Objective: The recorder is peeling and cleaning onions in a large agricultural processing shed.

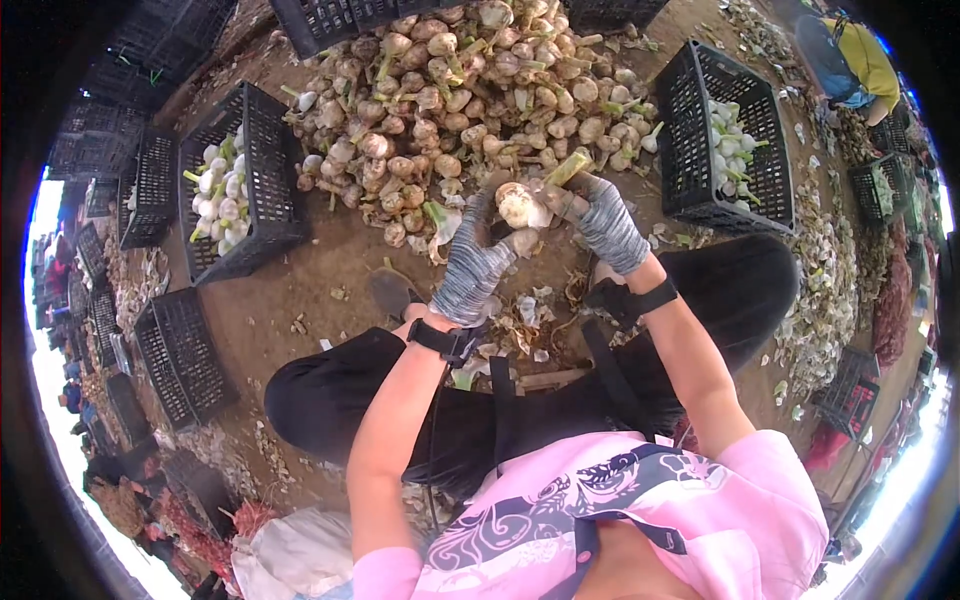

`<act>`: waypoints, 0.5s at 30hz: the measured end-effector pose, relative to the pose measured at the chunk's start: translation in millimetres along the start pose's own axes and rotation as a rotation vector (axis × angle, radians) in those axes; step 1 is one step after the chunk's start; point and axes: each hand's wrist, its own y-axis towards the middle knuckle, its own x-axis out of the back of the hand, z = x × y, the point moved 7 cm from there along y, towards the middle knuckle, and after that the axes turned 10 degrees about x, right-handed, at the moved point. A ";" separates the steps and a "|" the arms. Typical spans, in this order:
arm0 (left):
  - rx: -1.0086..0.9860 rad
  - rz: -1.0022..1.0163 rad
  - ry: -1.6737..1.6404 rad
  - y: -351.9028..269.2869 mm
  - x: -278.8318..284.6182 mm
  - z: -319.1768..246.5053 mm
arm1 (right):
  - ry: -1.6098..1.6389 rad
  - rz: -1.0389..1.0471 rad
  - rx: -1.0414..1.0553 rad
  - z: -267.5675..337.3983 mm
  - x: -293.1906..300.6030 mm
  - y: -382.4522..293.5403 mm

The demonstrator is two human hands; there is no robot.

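My left hand, in a grey fingerless knit glove, holds a garlic bulb with soil-stained skin, its thumb below the bulb and its fingers at the left side. My right hand, gloved alike, has its fingers at the bulb's right side, by the thick green stem that points up and right. Whether the right fingers grip the stem or only touch it is hard to tell. Beyond both hands lies a large heap of unpeeled garlic bulbs. Loose skins and dry roots lie on the ground between my legs.
Black plastic crates with cleaner white garlic stand at left and right. Another black crate is nearer at left. Garlic skins litter the right side. A person in a yellow top is at the upper right. A white sack lies lower left.
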 end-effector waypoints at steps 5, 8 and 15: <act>0.268 0.072 -0.381 0.5 4.8 19.6 | -0.114 0.026 0.096 9.9 1.4 -6.4; 0.346 0.001 -0.689 10.1 7.6 31.2 | -0.213 0.055 0.112 7.5 -1.8 -10.0; 0.690 -0.170 -0.754 0.2 36.9 83.8 | 0.053 -0.022 -0.036 -29.9 -7.8 -23.5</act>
